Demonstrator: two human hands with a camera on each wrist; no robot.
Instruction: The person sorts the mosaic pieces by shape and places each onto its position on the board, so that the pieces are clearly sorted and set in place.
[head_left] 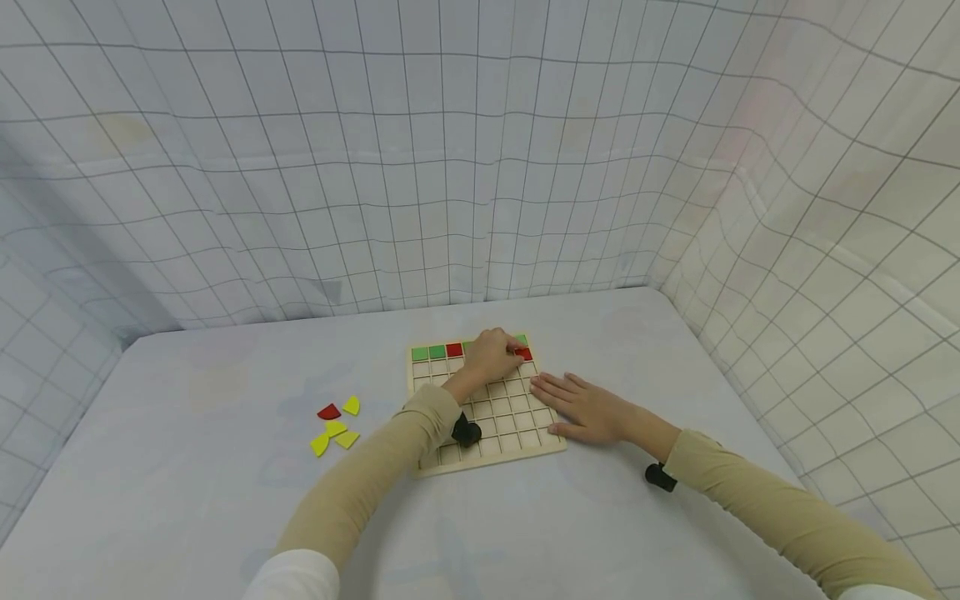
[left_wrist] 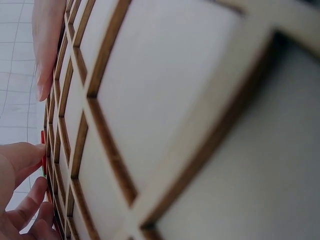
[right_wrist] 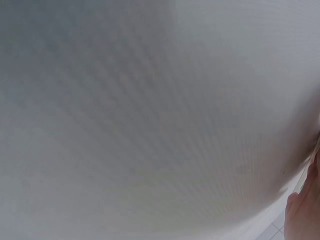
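A pale wooden grid board [head_left: 495, 457] lies on the table, its square cells divided by raised strips. Over its far right corner, my left hand [head_left: 489, 357] has thumb and fingertips at a red square tile [head_left: 525, 354] in the rightmost column. The left wrist view shows the thumb and finger [left_wrist: 22, 155] pinching this tile's edge. A green tile [head_left: 522, 340] sits in the corner cell just beyond it. Along the far row are more green tiles [head_left: 420, 354] and a red one [head_left: 454, 350]; my left hand hides part of that row. My right hand [head_left: 592, 410] lies flat with straight fingers on the board's right edge.
Left of the board lie several loose yellow pieces [head_left: 347, 439], some with a curved edge, and a red curved piece [head_left: 328, 412]. White cloth with a grid pattern [head_left: 450, 208] hangs behind the table and along both sides. Each wrist wears a black camera [head_left: 660, 477].
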